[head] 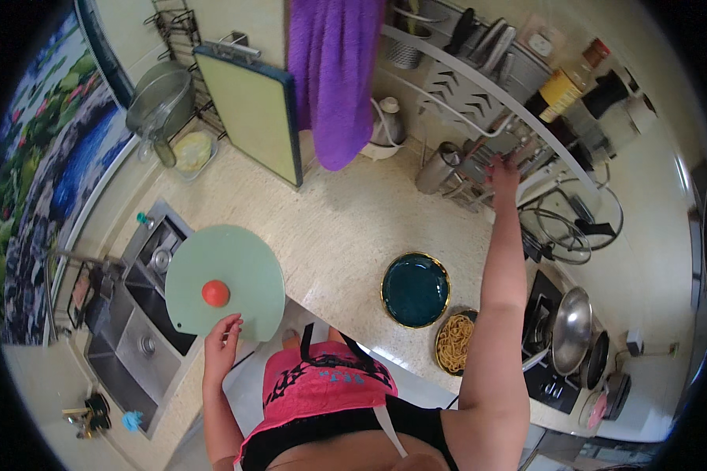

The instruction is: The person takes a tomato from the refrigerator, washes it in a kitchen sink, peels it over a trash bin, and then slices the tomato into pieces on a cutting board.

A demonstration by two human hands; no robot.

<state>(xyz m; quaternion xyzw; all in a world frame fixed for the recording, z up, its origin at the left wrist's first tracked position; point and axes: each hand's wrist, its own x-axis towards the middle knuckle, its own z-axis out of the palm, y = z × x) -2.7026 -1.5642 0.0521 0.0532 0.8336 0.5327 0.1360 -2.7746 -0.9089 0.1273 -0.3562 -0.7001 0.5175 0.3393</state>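
Note:
My left hand (222,344) is at the near edge of a round green cutting board (247,259), its fingers loosely bent and nothing seen in them. A red tomato (215,293) rests on the board, just beyond the fingertips. The board overlaps the rim of the sink and the counter's edge. Far to the right, my right hand (502,176) reaches in among the utensils under a white shelf rack (448,65). Beside it stands a metal utensil holder (440,169). Its fingers are small and partly lost among the utensils, so a grip cannot be made out.
A dark green gold-rimmed plate (415,289) and a bowl of noodles (455,344) sit on the counter (336,235). At right, a steel wok (571,329) stands on the gas stove (551,388). The double sink (147,347) lies left. A purple towel (336,76) hangs ahead.

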